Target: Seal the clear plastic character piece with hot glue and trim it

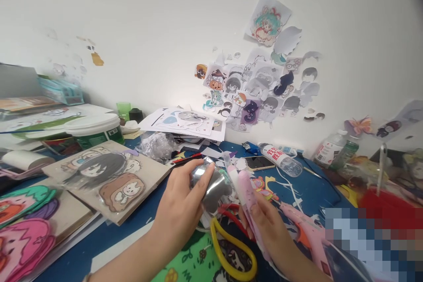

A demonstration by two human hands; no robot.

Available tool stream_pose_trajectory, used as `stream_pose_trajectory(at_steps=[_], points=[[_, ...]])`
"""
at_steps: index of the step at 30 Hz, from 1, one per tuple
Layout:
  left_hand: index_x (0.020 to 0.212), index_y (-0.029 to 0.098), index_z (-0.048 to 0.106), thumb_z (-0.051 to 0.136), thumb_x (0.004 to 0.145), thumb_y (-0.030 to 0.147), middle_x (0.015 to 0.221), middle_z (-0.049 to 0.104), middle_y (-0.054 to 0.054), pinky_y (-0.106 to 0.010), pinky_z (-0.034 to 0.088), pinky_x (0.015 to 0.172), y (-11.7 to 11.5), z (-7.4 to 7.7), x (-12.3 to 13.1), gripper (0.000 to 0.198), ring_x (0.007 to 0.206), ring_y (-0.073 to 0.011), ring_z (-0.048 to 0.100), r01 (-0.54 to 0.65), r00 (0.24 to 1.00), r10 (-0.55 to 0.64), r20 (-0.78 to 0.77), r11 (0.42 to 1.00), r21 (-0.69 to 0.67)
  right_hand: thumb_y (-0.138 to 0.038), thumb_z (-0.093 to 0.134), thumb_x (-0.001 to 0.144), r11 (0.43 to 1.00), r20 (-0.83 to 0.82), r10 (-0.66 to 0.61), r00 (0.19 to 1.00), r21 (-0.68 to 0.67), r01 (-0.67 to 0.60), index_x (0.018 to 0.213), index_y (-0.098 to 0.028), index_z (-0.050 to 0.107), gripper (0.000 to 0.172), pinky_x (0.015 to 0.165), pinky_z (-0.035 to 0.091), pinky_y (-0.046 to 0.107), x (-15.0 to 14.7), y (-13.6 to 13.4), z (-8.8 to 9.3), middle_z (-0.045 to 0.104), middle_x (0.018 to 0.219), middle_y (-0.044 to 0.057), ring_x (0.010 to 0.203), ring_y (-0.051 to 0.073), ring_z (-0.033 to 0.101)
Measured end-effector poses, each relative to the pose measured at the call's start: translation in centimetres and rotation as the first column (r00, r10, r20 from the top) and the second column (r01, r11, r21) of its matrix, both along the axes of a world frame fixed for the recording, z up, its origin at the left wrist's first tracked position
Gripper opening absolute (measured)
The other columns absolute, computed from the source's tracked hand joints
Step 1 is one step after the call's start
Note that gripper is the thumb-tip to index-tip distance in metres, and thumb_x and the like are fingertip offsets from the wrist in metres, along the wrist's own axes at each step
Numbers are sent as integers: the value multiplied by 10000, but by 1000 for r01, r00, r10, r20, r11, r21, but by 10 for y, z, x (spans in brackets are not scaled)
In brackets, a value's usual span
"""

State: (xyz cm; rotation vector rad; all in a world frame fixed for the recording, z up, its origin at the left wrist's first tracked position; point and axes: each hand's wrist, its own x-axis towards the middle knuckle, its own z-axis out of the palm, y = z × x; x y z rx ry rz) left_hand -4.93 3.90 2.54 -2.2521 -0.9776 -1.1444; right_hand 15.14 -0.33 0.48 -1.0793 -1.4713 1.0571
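Note:
My left hand is closed round a shiny silver roll of tape, held just above the blue table. My right hand grips a pink pen-shaped tool, its tip pointing up toward the silver roll. The two hands are close together near the middle of the view. Below them lie scissors with yellow and red handles. A pink glue gun rests just right of my right hand.
Cardboard sheets with cartoon cutouts lie at the left. A paper stack, a phone and plastic bottles sit toward the back. Stickers cover the wall. A red container is at right.

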Motion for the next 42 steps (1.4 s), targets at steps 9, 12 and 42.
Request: stream_pose_trajectory(at_steps=[9, 12, 42], points=[[1329, 72, 374, 360, 815, -27, 1189, 432, -188, -413, 461, 850, 7, -8, 1, 523, 1016, -267, 457, 100, 991, -91, -102, 990, 94, -502, 482, 868, 1000, 126, -11, 992, 4, 11, 943, -188, 547, 329, 442, 288, 202, 4, 7, -6, 410, 581, -58, 461, 74, 376], [1382, 82, 300, 346, 853, 2, 1197, 457, -181, -388, 464, 866, 8, -12, 1, 537, 1022, -252, 470, 131, 988, -124, -96, 988, 80, -510, 449, 880, 1000, 138, -16, 990, -12, 18, 948, -191, 540, 339, 424, 286, 200, 3, 6, -4, 400, 565, -61, 445, 77, 374], [951, 148, 612, 648, 730, 461, 792, 684, -45, -290, 525, 629, -2, -2, 19, 384, 679, -193, 656, 818, 537, 195, 821, 117, -563, -599, 459, 830, 990, -37, -142, 989, -15, 142, 878, -203, 539, 407, 401, 291, 218, 3, 6, -1, 432, 558, -43, 426, 90, 356]])
